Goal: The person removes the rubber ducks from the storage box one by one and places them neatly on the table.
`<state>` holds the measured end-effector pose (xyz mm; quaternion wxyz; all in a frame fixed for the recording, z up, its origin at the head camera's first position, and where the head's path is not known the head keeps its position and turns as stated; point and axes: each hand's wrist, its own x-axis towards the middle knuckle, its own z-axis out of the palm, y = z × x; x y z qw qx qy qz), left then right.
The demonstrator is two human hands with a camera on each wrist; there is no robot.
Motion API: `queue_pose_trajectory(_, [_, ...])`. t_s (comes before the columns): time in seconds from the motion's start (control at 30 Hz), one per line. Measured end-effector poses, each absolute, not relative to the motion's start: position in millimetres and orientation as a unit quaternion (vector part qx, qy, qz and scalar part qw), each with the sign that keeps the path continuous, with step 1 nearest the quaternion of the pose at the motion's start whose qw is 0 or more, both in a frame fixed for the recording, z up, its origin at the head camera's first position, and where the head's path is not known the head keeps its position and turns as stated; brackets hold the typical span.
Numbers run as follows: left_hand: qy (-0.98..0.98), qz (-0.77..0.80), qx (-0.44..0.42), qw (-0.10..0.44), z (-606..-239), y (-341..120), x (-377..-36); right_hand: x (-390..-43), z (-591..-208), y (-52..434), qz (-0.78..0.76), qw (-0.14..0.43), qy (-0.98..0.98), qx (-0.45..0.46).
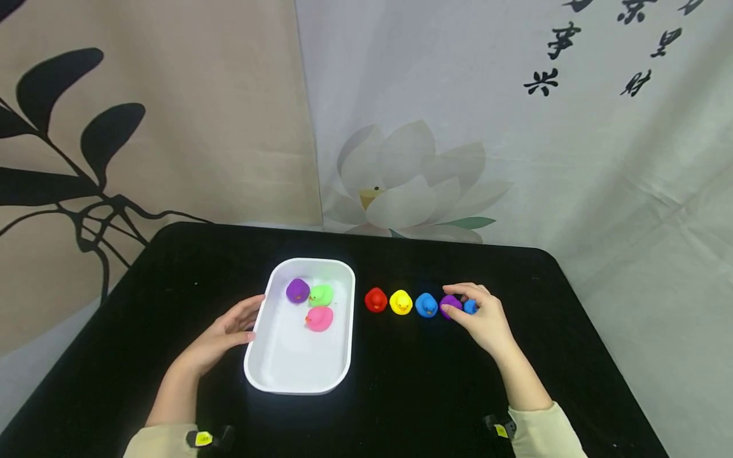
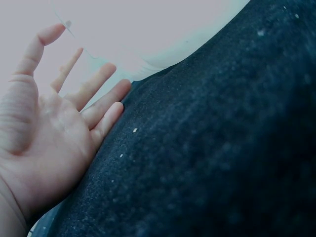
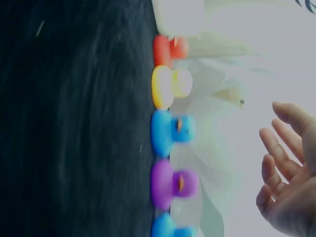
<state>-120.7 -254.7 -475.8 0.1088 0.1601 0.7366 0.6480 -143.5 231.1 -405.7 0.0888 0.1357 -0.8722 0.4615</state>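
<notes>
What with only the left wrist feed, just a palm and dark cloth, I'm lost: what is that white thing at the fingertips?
Observer: A white tray; the left hand rests against its left rim, fingers straight.
Operator: Anything in it?
Observer: Three toys: a purple duck, a green duck and a pink duck.
Operator: And the other hand?
Observer: The right hand is at the right end of a row of five ducks on the black table, fingers relaxed, gripping none.
</notes>
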Motion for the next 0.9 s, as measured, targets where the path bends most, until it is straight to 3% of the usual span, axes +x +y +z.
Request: queue_pose_trajectory(0.9, [0.754,0.632,0.147,0.103,-476,-255,-121,-134,-397,108,0.507,0.052,-0.829,0.23])
